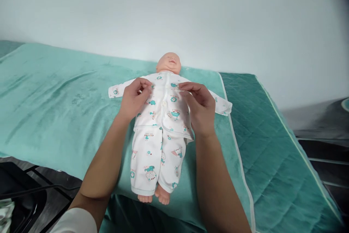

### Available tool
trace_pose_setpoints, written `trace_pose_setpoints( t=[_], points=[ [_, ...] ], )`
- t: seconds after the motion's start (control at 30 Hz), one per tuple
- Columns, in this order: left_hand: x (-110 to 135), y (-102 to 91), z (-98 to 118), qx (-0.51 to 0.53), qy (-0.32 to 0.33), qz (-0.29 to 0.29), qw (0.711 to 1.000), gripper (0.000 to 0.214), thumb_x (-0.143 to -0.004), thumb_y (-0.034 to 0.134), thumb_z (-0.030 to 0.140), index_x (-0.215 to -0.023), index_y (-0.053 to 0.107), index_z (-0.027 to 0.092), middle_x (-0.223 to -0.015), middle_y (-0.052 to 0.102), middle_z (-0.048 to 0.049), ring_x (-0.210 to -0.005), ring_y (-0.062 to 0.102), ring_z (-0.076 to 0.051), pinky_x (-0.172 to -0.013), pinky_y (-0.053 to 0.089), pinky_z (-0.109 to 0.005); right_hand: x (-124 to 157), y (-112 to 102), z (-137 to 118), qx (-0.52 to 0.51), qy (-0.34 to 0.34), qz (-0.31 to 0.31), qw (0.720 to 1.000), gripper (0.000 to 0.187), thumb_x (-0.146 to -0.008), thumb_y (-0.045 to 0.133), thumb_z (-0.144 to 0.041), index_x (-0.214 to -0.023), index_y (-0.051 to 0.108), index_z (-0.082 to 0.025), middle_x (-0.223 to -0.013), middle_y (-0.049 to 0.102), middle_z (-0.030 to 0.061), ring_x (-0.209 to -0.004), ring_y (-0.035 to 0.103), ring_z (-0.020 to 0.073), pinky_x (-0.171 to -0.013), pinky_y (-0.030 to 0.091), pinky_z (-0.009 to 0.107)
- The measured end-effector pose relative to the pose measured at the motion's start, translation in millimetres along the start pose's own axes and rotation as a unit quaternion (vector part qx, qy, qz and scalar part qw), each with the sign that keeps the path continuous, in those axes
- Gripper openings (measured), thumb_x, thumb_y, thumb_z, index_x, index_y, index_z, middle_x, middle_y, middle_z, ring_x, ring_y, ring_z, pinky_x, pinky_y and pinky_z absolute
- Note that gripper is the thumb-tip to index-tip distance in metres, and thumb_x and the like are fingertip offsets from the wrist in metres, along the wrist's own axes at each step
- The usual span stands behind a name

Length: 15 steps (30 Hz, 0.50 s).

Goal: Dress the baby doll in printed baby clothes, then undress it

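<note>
A baby doll lies on its back on a light green blanket, head toward the wall. It wears a white printed top and matching trousers; bare feet stick out at the near end. My left hand pinches the top's fabric at the doll's chest on the left side. My right hand pinches the fabric on the right side of the chest, fingers curled. Both forearms reach in from the bottom of the view.
The blanket covers a darker green quilted bed cover that runs to the right. A pale wall stands right behind the bed. Dark floor and a black object lie at the lower left.
</note>
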State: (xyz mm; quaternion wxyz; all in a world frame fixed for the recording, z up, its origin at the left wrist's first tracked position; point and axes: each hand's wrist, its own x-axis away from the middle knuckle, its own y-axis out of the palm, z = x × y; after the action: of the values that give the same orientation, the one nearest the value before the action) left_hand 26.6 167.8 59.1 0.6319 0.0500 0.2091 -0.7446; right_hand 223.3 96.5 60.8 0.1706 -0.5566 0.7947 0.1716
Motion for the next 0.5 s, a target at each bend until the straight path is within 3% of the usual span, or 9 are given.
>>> trace_pose_setpoints(
  t=[0.07, 0.13, 0.23, 0.37, 0.5],
  points=[
    [-6.4, -1.1, -15.0, -0.106, 0.041, 0.068, 0.991, 0.014, -0.091, 0.054, 0.021, -0.099, 0.065, 0.022, -0.092, 0.07, -0.0033, -0.087, 0.066, -0.017, -0.074, 0.055, -0.03, -0.4, -0.7, 8.4, 0.072, -0.044, -0.004, 0.996, 0.011, -0.092, 0.065, -0.027, -0.102, 0.068, -0.026, -0.128, 0.067, 0.005, -0.128, 0.06, 0.0226, -0.111, 0.049, 0.046],
    [-12.2, -3.6, -28.8, -0.221, 0.065, 0.094, 0.969, 0.023, -0.088, 0.05, 0.013, -0.103, 0.066, 0.022, -0.106, 0.071, -0.0074, -0.104, 0.064, -0.023, -0.09, 0.055, -0.038, -1.0, -2.4, 18.9, 0.147, -0.055, -0.011, 0.988, 0.023, -0.093, 0.065, -0.032, -0.116, 0.067, -0.028, -0.145, 0.059, 0.0061, -0.141, 0.051, 0.0247, -0.122, 0.038, 0.051],
    [-15.7, -6.7, -43.3, -0.358, 0.045, 0.082, 0.929, 0.045, -0.084, 0.044, 0.005, -0.119, 0.066, 0.022, -0.129, 0.067, -0.0125, -0.127, 0.056, -0.03, -0.108, 0.047, -0.049, -2.8, -6.5, 36.2, 0.217, -0.003, -0.028, 0.976, 0.044, -0.097, 0.058, -0.047, -0.137, 0.06, -0.029, -0.159, 0.048, 0.0078, -0.152, 0.038, 0.0266, -0.128, 0.029, 0.054],
    [-8.9, -11.4, -52.8, -0.446, -0.012, 0.046, 0.894, 0.062, -0.086, 0.043, 0.007, -0.144, 0.055, 0.025, -0.154, 0.054, -0.0099, -0.146, 0.042, -0.03, -0.125, 0.027, -0.059, -2.3, -17.2, 55.8, 0.276, 0.051, -0.054, 0.958, 0.059, -0.104, 0.036, -0.059, -0.151, 0.05, -0.026, -0.164, 0.042, 0.009, -0.156, 0.033, 0.025, -0.13, 0.023, 0.054],
    [1.9, -30.0, -61.0, -0.469, -0.043, 0.052, 0.881, 0.068, -0.086, 0.046, 0.012, -0.153, 0.047, 0.023, -0.159, 0.049, -0.0112, -0.15, 0.039, -0.032, -0.127, 0.023, -0.063, 11.0, -45.5, 65.2, 0.437, 0.039, -0.062, 0.896, 0.06, -0.107, 0.025, -0.055, -0.155, 0.046, -0.027, -0.169, 0.034, 0.0084, -0.159, 0.024, 0.0282, -0.127, 0.019, 0.064]
  ],
)
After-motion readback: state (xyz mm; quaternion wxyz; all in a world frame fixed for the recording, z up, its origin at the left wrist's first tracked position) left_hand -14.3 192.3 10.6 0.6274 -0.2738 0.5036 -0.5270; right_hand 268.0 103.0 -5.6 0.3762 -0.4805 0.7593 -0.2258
